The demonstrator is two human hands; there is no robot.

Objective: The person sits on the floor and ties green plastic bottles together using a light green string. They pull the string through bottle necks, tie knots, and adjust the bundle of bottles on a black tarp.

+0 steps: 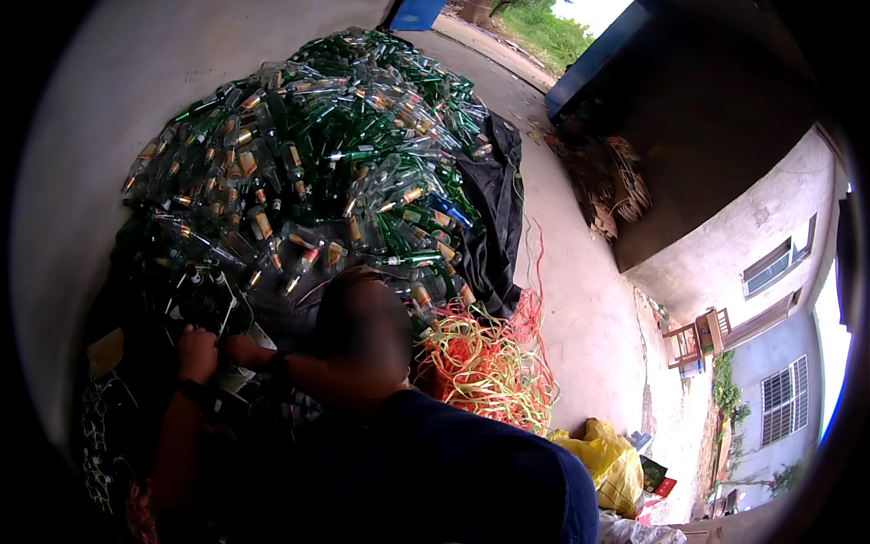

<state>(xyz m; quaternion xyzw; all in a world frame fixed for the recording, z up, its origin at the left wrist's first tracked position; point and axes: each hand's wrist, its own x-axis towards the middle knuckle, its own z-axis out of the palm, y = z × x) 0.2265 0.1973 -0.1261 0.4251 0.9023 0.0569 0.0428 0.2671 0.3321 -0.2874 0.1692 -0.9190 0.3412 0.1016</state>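
My left hand (198, 355) has its fingers curled at the near side of dark glass bottles (194, 277) circled by a pale strap (239, 300). Close beside it on the right is my right hand (243, 351), also with bent fingers, near a whitish piece (236, 378) below the strap. Deep shadow hides what lies between the fingers of either hand. Dark bands circle both wrists. Just beyond the hands rises a large heap of green and clear glass bottles (292, 160), many with labels. A blurred rounded shape (367, 326) covers part of the view beside my right forearm.
Tangled red and yellow plastic strapping (489, 370) lies right of the heap, beside a black sheet (496, 204). Yellow sacks (608, 469) stand at lower right. A pale wall (88, 170) bounds the left. Flattened cardboard (612, 190) lies across the concrete floor (578, 292).
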